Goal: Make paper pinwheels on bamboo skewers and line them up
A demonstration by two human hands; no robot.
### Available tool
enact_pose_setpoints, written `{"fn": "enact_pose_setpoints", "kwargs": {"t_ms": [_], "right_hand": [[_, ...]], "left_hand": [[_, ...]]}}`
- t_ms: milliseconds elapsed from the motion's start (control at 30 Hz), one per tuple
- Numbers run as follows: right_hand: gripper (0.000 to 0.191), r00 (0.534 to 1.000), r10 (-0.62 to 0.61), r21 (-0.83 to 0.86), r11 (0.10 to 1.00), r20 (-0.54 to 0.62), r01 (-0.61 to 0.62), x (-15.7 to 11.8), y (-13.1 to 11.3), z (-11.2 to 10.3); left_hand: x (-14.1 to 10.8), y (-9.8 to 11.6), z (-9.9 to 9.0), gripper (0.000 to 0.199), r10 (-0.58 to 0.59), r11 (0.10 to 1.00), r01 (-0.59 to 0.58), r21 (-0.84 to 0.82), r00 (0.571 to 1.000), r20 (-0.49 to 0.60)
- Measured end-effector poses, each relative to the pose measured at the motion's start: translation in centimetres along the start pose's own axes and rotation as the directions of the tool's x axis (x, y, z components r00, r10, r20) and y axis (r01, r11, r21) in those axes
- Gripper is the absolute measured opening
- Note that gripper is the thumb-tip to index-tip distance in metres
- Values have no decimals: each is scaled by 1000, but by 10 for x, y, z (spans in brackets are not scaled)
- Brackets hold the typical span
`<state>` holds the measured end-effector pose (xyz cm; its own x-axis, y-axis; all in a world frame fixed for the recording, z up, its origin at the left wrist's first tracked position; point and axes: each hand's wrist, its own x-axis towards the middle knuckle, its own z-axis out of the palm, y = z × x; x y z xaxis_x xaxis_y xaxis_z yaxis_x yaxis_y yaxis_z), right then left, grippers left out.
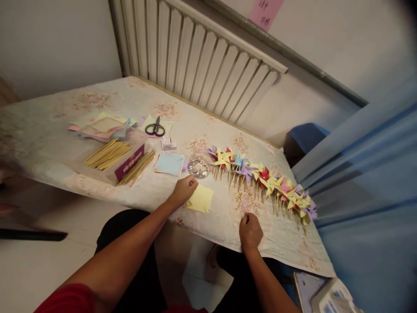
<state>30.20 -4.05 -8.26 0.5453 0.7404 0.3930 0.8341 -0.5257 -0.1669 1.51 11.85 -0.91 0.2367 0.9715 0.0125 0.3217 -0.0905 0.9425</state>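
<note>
My left hand (185, 190) is curled into a fist on the tablecloth, at the upper left edge of a yellow paper square (201, 199) with slits cut at its corners. No object shows between its fingers. Further right, my right hand (251, 231) rests near the table's front edge, also closed, with nothing visible in it. Just beyond the left hand sits a clear round dish (198, 168) of small shiny pins. A stack of light blue paper squares (169, 164) lies to its left. Finished paper pinwheels (246, 170) on sticks form a long row at the right.
A clear box (109, 158) of wooden sticks stands at the left, with loose sticks (138, 167) against it. Behind are paper sheets (104, 127), black-handled scissors (155, 128) and small white boxes (168, 143). A radiator (195, 56) backs the table; a blue curtain (368, 174) hangs right.
</note>
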Motion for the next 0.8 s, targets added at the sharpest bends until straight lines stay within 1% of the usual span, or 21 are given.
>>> {"fn": "enact_pose_setpoints", "kwargs": {"t_ms": [100, 167, 233, 300, 367, 467, 533, 600, 700, 800], "right_hand": [[26, 1000, 5, -16, 1000, -1, -5, 0, 2, 1], [26, 1000, 5, -22, 1000, -6, -5, 0, 2, 0], [25, 1000, -1, -18, 1000, -8, 1, 0, 2, 0], [24, 1000, -6, -10, 1000, -7, 6, 0, 2, 0], [24, 1000, -6, -9, 1000, -5, 6, 0, 1, 0], [24, 1000, -13, -23, 1000, -3, 13, 1, 0, -1], [24, 1000, -11, -35, 999, -2, 11, 2, 0, -2], [23, 1000, -3, -39, 999, -1, 3, 2, -1, -2], [23, 1000, 3, -27, 1000, 2, -3, 3, -2, -4], [23, 1000, 17, -25, 1000, 13, -17, 3, -4, -6]], "left_hand": [[0, -12, -13, 16, 101, 984, -82, 156, 988, -120], [-2, -19, -24, 15, 130, 975, -92, 202, 974, -183], [-7, -26, -36, 16, 127, 972, -65, 225, 954, -272], [-14, -33, -46, 17, 81, 974, 1, 228, 934, -348], [-22, -41, -51, 15, 17, 974, 70, 215, 925, -379], [-33, -51, -48, 15, 23, 960, 75, 271, 939, -342], [-37, -54, -39, 15, 61, 949, 28, 313, 961, -271], [-38, -52, -28, 16, 113, 940, -37, 340, 972, -206], [-28, -44, -15, 15, 180, 929, -116, 353, 971, -156], [-10, -36, -5, 14, 211, 923, -150, 356, 968, -139]]}}
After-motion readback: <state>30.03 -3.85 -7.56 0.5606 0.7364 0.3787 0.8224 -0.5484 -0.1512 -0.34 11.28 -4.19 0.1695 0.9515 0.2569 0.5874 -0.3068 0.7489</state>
